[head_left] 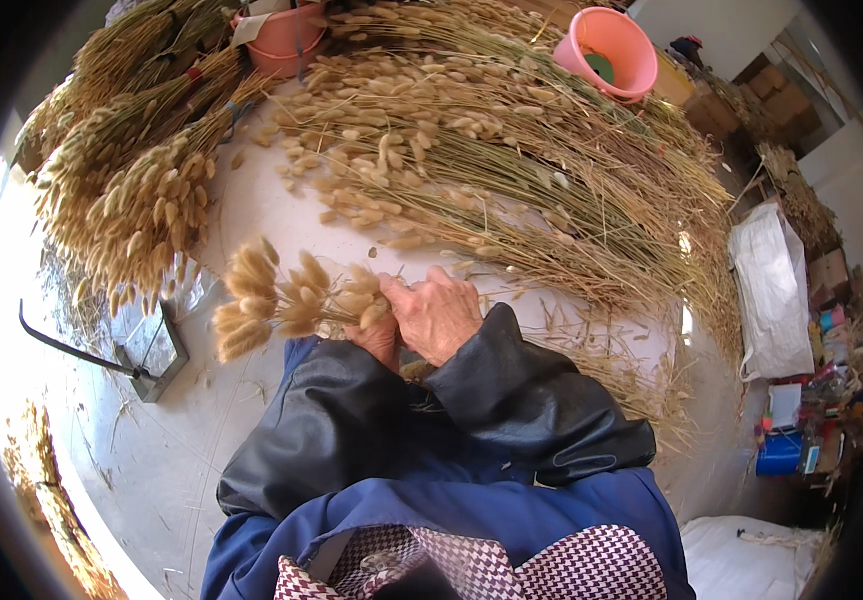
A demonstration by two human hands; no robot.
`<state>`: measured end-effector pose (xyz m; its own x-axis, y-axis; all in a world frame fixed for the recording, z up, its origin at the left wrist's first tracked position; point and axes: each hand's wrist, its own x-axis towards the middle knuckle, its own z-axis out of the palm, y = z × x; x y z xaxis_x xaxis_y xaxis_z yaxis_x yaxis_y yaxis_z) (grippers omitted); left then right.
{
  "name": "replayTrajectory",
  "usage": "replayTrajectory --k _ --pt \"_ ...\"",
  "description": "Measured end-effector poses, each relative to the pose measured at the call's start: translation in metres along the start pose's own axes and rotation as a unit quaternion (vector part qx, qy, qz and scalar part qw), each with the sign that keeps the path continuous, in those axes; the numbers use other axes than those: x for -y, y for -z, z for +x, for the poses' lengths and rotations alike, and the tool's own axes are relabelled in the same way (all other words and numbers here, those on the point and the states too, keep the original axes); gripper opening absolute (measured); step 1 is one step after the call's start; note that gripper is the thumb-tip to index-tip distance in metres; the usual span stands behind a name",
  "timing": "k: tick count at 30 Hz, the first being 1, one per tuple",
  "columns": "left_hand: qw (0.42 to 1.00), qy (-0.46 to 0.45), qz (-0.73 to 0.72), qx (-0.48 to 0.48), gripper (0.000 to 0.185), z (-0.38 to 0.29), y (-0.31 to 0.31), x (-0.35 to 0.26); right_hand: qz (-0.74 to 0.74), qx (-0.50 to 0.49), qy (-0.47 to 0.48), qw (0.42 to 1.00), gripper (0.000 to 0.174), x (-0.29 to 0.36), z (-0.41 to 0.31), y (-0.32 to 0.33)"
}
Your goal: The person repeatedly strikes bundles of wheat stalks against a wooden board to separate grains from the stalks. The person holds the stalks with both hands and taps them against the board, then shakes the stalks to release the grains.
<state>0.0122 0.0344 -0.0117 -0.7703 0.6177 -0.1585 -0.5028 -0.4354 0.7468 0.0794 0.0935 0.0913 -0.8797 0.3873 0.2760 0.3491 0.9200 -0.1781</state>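
A small bunch of dried bunny-tail grass (300, 296) points its fluffy heads to the left, close to my body. My left hand (377, 336) is closed around its stems, just right of the lowest heads. My right hand (439, 311) lies against the left one with bent fingers at the stems; whether it grips any of them is hidden. Just beyond both hands, loose bunny-tail stalks (551, 187) are spread over the pale tabletop (251, 187), heads to the left and stems to the right.
Tied bundles of bunny-tail grass (146, 187) are heaped at the upper left. Two pink buckets (285, 45) (604, 56) stand at the far side. A metal stand with a curved black bar (150, 367) is at the left. White sacks (773, 300) and a blue container (779, 454) lie at the right.
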Motion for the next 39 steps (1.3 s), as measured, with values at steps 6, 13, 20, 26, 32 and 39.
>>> replayTrajectory --k 6,13,20,26,32,39 --pt "0.991 0.132 0.004 0.022 0.022 -0.006 -0.002 -0.019 0.053 -0.184 0.002 0.982 0.024 -0.042 -0.004 0.018" --pt "0.988 0.15 0.043 -0.009 0.02 -0.013 -0.014 -0.035 0.098 0.032 -0.144 0.984 0.022 -0.116 -0.031 0.028" --pt "0.987 0.15 0.055 -0.004 0.019 -0.019 -0.017 -0.039 0.091 0.068 -0.06 0.992 0.019 -0.094 -0.031 0.013" --pt "0.99 0.129 0.05 0.008 0.018 -0.02 -0.014 -0.037 0.069 0.043 -0.004 0.997 0.011 -0.082 -0.03 0.011" --pt "0.992 0.12 0.04 0.005 0.016 -0.02 -0.013 -0.032 -0.05 0.057 -0.027 0.997 0.008 -0.084 -0.031 0.008" --pt "0.99 0.132 0.041 -0.024 0.016 -0.017 -0.014 -0.03 -0.046 0.095 -0.101 0.989 0.012 -0.092 -0.035 0.02"
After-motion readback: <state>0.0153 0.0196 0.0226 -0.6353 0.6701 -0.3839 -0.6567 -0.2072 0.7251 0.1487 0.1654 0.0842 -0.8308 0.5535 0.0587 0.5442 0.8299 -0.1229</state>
